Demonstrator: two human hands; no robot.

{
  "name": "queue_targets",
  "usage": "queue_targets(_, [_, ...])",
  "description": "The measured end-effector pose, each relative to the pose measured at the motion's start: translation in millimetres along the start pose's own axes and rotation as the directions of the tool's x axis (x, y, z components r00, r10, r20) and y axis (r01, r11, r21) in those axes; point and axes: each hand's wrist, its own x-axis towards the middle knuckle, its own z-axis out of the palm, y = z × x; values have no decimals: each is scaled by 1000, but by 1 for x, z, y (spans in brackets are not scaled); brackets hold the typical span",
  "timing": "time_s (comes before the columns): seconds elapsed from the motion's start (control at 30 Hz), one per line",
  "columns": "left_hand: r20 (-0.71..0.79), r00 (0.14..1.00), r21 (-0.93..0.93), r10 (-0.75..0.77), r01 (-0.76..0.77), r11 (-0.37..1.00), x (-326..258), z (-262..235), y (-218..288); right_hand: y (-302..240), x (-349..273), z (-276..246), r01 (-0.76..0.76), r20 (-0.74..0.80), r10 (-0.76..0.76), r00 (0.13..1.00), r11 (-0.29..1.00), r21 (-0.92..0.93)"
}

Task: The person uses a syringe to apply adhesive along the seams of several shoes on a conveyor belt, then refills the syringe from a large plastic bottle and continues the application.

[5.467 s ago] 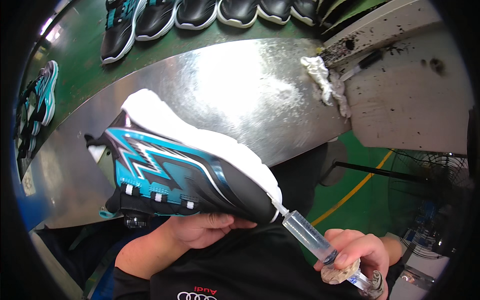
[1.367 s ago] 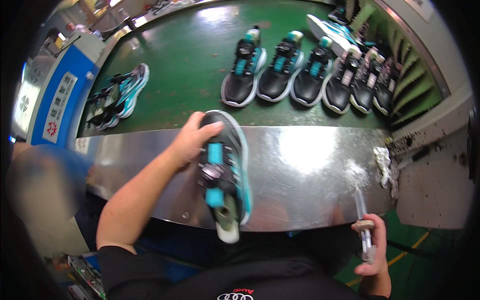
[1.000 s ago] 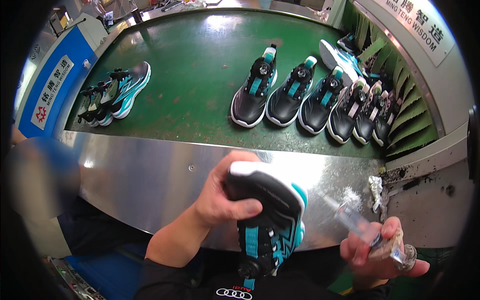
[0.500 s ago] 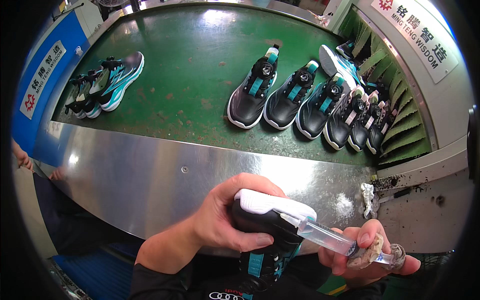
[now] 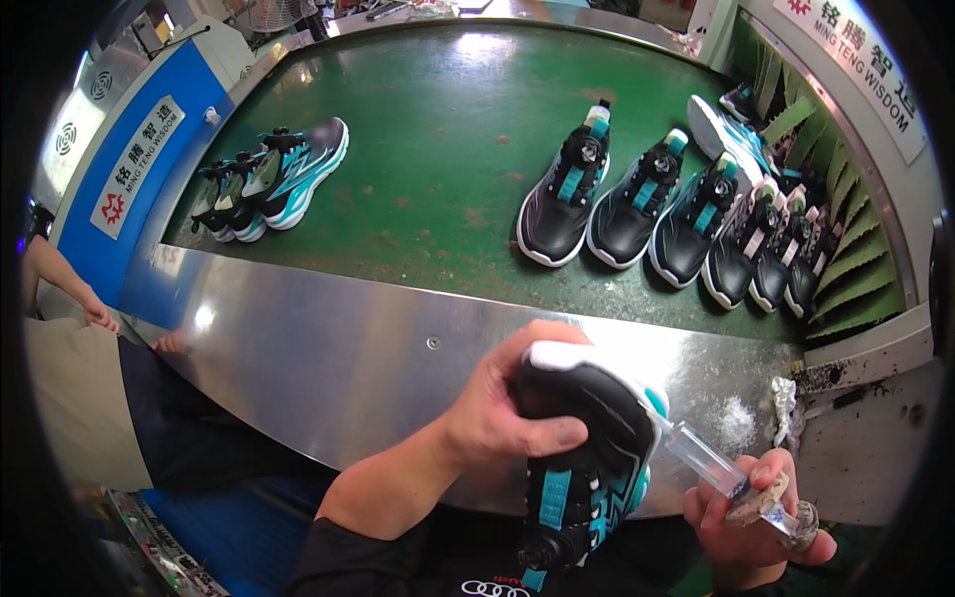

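Near the front of the metal ledge, my left hand [image 5: 507,403] grips a black sneaker [image 5: 587,438] with teal trim around its toe. The sneaker's white sole edge faces up and to the right, and its laced part hangs toward me. My right hand [image 5: 756,507] is closed around a clear syringe [image 5: 706,460] holding clear liquid. The syringe's tip meets the seam between the sole and the black upper; the exact contact is too small to tell. Beige wrapping [image 5: 761,502] covers fingers of my right hand.
Several black sneakers [image 5: 563,214] stand in a row on the green belt [image 5: 428,149], before green strip flaps [image 5: 865,229] at right. More teal-and-black shoes [image 5: 298,174] sit at left. White powder [image 5: 734,423] and crumpled paper [image 5: 784,403] lie on the metal ledge [image 5: 328,328]. Another person's hand [image 5: 97,310] is far left.
The sneaker has been turned in my left hand, so more of its side shows. The syringe tip has moved along the sole seam. The whole view has shifted.
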Motion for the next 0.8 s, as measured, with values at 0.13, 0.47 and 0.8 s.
queue_targets(0.13, [-142,989,-101,-40,26,995,3,2,-5,9,-10,-15,-7,41,6,999,1000,8])
queue_targets(0.47, [-190,978,-220,-81,38,975,17,-4,-25,26,-55,-42,-86,14,86,996,996,-19])
queue_targets(0.8, [-175,972,-414,-154,70,907,19,-15,-33,24,-92,-57,-183,-18,182,983,980,-76])
